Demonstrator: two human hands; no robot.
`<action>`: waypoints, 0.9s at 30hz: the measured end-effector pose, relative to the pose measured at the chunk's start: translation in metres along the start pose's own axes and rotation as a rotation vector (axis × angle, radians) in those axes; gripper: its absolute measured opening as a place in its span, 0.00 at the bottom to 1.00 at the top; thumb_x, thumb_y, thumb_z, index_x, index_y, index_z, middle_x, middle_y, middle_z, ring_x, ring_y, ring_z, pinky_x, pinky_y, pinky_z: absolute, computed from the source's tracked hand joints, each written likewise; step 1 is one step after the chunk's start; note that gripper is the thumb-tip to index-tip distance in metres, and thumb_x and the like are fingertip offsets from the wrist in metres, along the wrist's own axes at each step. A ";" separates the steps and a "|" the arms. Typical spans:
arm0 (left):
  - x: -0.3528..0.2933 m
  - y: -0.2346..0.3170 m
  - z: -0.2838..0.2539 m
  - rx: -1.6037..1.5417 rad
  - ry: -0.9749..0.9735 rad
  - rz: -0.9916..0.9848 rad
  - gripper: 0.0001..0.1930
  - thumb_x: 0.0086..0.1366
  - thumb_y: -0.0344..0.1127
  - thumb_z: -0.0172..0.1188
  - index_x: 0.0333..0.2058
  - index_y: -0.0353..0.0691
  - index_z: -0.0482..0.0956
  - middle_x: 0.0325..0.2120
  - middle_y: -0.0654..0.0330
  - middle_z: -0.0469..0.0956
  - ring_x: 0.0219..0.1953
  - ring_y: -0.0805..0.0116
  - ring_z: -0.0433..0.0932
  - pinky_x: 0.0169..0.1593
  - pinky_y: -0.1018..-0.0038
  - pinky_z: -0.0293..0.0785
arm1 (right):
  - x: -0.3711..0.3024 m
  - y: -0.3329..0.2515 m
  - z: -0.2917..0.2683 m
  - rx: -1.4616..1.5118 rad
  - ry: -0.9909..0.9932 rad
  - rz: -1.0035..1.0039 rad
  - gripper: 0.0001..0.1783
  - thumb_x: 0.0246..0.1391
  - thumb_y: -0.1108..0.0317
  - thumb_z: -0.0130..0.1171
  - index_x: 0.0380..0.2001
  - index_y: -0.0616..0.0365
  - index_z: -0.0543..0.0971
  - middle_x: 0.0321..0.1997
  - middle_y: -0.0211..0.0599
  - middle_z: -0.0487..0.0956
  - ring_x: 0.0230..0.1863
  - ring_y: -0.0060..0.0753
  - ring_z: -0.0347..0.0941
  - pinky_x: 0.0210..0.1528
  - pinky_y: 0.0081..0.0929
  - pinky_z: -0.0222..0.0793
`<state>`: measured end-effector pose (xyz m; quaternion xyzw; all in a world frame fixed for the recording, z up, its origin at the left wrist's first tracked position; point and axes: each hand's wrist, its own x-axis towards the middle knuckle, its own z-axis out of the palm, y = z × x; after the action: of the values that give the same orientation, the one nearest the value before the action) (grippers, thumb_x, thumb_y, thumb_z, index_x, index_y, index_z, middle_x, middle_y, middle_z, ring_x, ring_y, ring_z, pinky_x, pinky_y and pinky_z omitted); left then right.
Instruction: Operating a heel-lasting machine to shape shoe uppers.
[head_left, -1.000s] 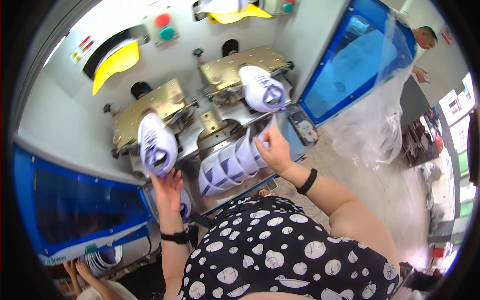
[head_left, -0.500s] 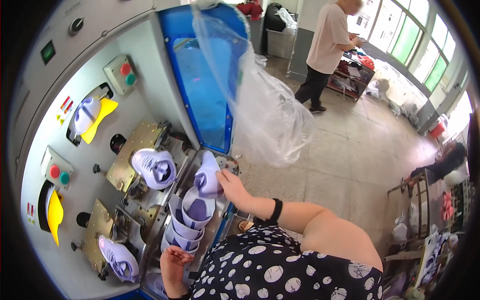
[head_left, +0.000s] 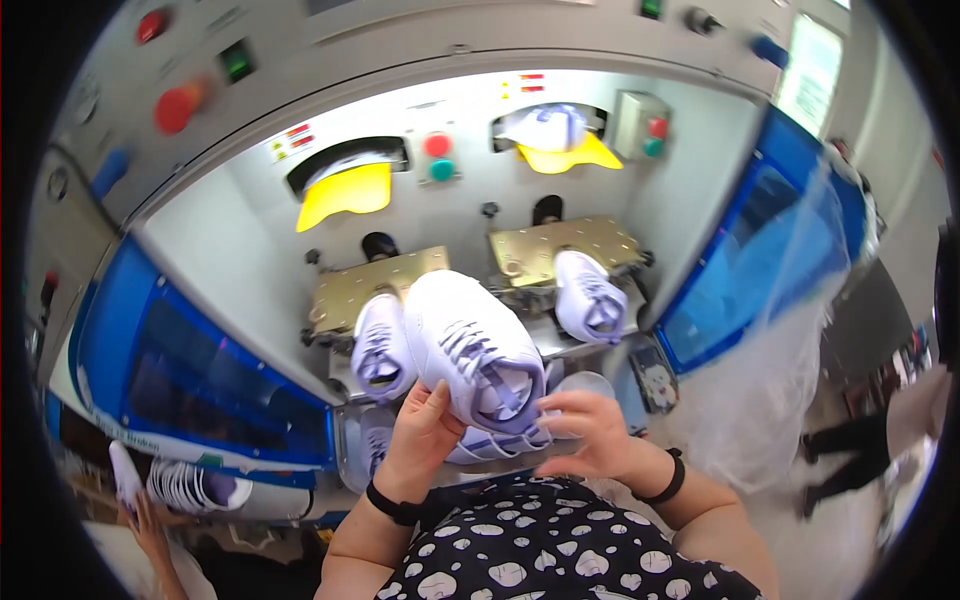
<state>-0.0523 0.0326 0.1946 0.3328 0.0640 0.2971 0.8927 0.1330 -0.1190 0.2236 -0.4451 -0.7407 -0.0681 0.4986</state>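
Note:
A white-lavender lace-up sneaker [head_left: 465, 335] is raised in front of me, toe pointing away and heel toward me. My left hand [head_left: 425, 425] grips its left side near the heel, thumb against the upper. My right hand [head_left: 592, 438] is beside the heel with fingers apart, holding nothing. Under the hands, nested lavender shoe uppers [head_left: 490, 447] lie in a metal tray, partly hidden by the sneaker and hands. Past it, a left shoe [head_left: 382, 345] and a right shoe [head_left: 588, 295] rest at two brass-coloured plates [head_left: 570, 248] inside the machine.
Yellow flaps [head_left: 345, 195] hang from slots in the machine's back wall, near a red-and-green button box [head_left: 438, 158]. Blue-framed doors [head_left: 210, 365] stand at both sides; clear plastic [head_left: 770, 370] drapes the right one. At lower left, another person's hand [head_left: 148, 525] is by stacked shoe uppers [head_left: 195, 488].
My view has swung left to face the machine. The left hand, empty before, now grips a sneaker. My right hand has left the lavender upper it was touching and opened.

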 end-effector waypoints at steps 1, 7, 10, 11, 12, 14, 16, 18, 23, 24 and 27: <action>-0.006 0.008 -0.001 0.106 0.016 0.016 0.22 0.68 0.41 0.51 0.58 0.44 0.65 0.55 0.59 0.70 0.58 0.62 0.69 0.59 0.59 0.66 | 0.011 -0.002 0.010 -0.028 -0.113 -0.002 0.24 0.39 0.66 0.70 0.43 0.57 0.76 0.40 0.41 0.77 0.33 0.39 0.76 0.31 0.29 0.73; -0.049 0.041 -0.020 -0.025 0.085 0.186 0.27 0.68 0.53 0.49 0.59 0.45 0.62 0.54 0.53 0.70 0.56 0.58 0.70 0.58 0.57 0.66 | 0.109 0.030 0.068 -0.059 -0.044 -0.143 0.16 0.40 0.72 0.66 0.36 0.55 0.74 0.37 0.39 0.75 0.35 0.43 0.75 0.33 0.33 0.74; -0.072 0.052 -0.037 0.032 0.100 0.241 0.27 0.67 0.54 0.48 0.58 0.43 0.63 0.52 0.51 0.72 0.54 0.54 0.71 0.57 0.57 0.66 | 0.187 0.063 0.096 -0.052 0.002 -0.022 0.20 0.42 0.72 0.68 0.40 0.56 0.71 0.35 0.39 0.73 0.22 0.34 0.70 0.26 0.28 0.68; -0.079 0.052 -0.042 0.030 0.116 0.230 0.27 0.68 0.53 0.48 0.57 0.42 0.64 0.51 0.51 0.72 0.53 0.54 0.71 0.57 0.57 0.67 | 0.217 0.077 0.108 -0.055 0.053 -0.045 0.21 0.44 0.69 0.67 0.42 0.56 0.71 0.35 0.39 0.73 0.23 0.36 0.71 0.27 0.28 0.68; -0.085 0.052 -0.046 0.038 0.115 0.218 0.26 0.68 0.52 0.48 0.57 0.40 0.64 0.50 0.50 0.73 0.53 0.54 0.72 0.56 0.58 0.67 | 0.243 0.089 0.120 -0.122 0.114 -0.071 0.22 0.46 0.66 0.66 0.43 0.57 0.71 0.35 0.41 0.73 0.25 0.38 0.71 0.30 0.29 0.69; -0.094 0.049 -0.053 0.019 0.127 0.227 0.25 0.69 0.51 0.47 0.55 0.39 0.65 0.48 0.50 0.73 0.52 0.54 0.73 0.55 0.58 0.68 | 0.280 0.110 0.140 -0.193 0.077 0.063 0.25 0.46 0.64 0.66 0.47 0.58 0.71 0.35 0.43 0.73 0.27 0.40 0.72 0.35 0.33 0.70; -0.099 0.048 -0.060 0.072 0.154 0.195 0.23 0.69 0.50 0.47 0.55 0.41 0.66 0.48 0.50 0.72 0.52 0.52 0.72 0.55 0.54 0.68 | 0.294 0.125 0.156 -0.189 0.161 0.082 0.27 0.47 0.62 0.66 0.48 0.59 0.70 0.38 0.46 0.74 0.30 0.41 0.73 0.37 0.35 0.70; -0.103 0.050 -0.065 0.059 0.161 0.196 0.23 0.69 0.49 0.48 0.54 0.40 0.66 0.47 0.49 0.72 0.51 0.51 0.72 0.54 0.55 0.69 | 0.278 0.131 0.164 -0.159 0.163 0.086 0.26 0.48 0.62 0.65 0.48 0.60 0.70 0.45 0.51 0.73 0.37 0.45 0.75 0.40 0.36 0.71; -0.104 0.057 -0.076 0.072 0.158 0.181 0.24 0.67 0.50 0.51 0.53 0.39 0.67 0.45 0.50 0.73 0.50 0.54 0.73 0.53 0.58 0.70 | 0.205 0.136 0.159 -0.472 0.316 0.320 0.14 0.47 0.69 0.57 0.39 0.59 0.71 0.64 0.64 0.57 0.41 0.54 0.76 0.40 0.38 0.74; -0.102 0.056 -0.076 0.053 0.157 0.158 0.24 0.66 0.49 0.53 0.53 0.37 0.66 0.45 0.49 0.74 0.49 0.56 0.74 0.53 0.59 0.70 | 0.199 0.139 0.155 -0.505 0.238 0.452 0.14 0.45 0.71 0.56 0.37 0.59 0.71 0.66 0.66 0.52 0.40 0.52 0.77 0.38 0.40 0.75; -0.087 0.049 -0.071 0.089 0.117 0.093 0.23 0.66 0.49 0.53 0.52 0.39 0.67 0.44 0.50 0.74 0.48 0.55 0.74 0.52 0.59 0.71 | 0.195 0.150 0.143 -0.606 0.036 0.455 0.14 0.40 0.74 0.55 0.34 0.62 0.70 0.68 0.69 0.46 0.37 0.52 0.77 0.37 0.42 0.75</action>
<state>-0.1695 0.0520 0.1637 0.3570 0.1138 0.3542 0.8568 0.1238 0.1637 0.2577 -0.7243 -0.5602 -0.1794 0.3596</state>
